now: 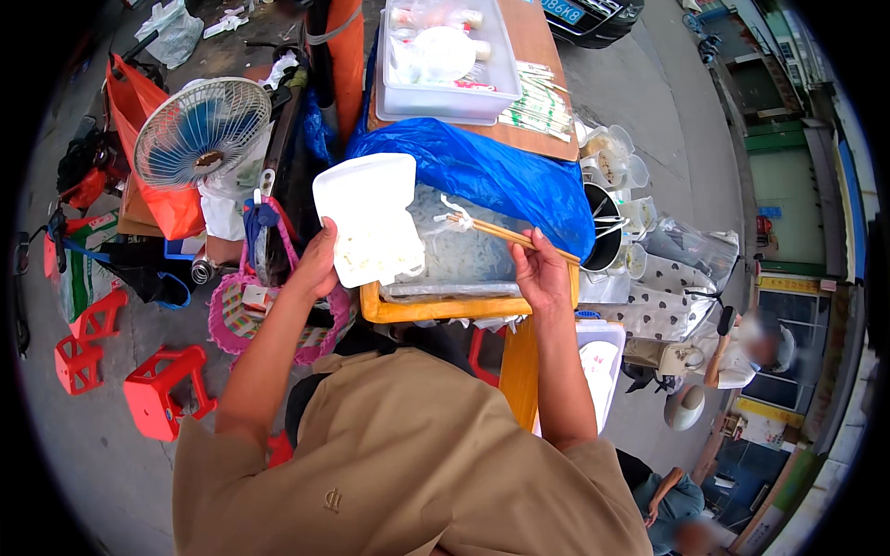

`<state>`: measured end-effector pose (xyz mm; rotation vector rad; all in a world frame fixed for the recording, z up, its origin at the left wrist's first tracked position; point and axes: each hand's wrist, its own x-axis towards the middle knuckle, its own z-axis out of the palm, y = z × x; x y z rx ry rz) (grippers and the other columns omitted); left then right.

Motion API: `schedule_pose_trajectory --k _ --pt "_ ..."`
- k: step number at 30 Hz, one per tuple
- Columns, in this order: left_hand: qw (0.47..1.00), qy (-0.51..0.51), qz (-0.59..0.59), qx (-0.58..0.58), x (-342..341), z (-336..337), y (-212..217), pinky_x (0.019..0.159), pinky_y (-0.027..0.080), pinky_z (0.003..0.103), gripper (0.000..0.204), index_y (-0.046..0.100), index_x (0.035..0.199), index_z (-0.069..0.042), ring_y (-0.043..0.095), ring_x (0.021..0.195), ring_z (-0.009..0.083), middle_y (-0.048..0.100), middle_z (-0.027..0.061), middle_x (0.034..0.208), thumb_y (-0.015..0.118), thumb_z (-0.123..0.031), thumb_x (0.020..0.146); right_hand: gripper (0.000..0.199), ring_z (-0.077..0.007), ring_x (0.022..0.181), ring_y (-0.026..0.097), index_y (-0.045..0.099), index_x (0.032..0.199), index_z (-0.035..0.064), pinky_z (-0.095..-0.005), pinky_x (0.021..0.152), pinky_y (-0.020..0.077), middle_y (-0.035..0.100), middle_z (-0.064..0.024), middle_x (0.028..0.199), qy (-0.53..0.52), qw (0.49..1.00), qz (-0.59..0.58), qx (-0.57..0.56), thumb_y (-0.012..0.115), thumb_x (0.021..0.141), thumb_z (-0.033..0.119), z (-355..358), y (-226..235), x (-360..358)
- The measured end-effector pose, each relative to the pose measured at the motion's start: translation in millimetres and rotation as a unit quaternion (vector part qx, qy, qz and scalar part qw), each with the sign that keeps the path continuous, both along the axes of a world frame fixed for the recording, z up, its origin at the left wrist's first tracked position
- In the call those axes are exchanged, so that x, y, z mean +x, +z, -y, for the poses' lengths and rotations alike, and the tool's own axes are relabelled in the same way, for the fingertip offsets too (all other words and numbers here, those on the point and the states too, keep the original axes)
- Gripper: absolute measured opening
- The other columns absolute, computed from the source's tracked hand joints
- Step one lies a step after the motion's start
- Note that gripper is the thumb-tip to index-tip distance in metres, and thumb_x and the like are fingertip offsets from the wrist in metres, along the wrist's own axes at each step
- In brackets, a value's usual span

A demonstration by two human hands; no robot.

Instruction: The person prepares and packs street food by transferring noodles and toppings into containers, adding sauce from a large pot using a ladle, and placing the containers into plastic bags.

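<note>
Pointing leftward over yellow-rimmed tray [445, 309], chopsticks [501, 231] clamped in right hand's [542, 271] grip; white noodle strands [454, 219] at tips, just right of open foam clamshell box [366, 195]. Left hand's [318, 261] grip clamped on box's left edge; right hand nearer strands.

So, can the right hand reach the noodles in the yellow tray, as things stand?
Probably yes: the right hand holds chopsticks over the yellow tray, and the blue plastic leaves the near noodles uncovered.
</note>
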<state>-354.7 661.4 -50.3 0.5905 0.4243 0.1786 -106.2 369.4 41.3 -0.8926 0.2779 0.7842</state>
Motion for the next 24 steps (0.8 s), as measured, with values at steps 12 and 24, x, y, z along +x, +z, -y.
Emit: schedule_pose_trajectory --k 12,24 --pt "0.996 -0.064 0.049 -0.043 43 37 -10 0.114 0.044 0.045 0.099 0.03 0.155 0.0 0.05 0.139 0.0291 0.047 0.0178 0.153 0.052 -0.071 0.089 0.016 -0.0151 0.095 0.066 0.07 0.101 0.0028 -0.03 0.082 0.0568 0.068 -0.0058 0.103 0.235 0.809 0.505 -0.188 0.067 0.101 0.019 -36 130 -51" --pt "0.987 -0.132 0.079 -0.056 63 34 16 0.111 0.046 0.046 0.125 0.032 0.155 -0.002 0.052 0.137 0.0291 0.049 0.0166 0.152 0.051 -0.091 0.069 0.025 -0.0207 0.092 0.071 0.068 0.104 0.0 -0.033 0.08 0.0598 0.071 -0.0102 0.098 0.202 0.879 0.324 -0.285 0.067 0.101 0.025 14 21 11"
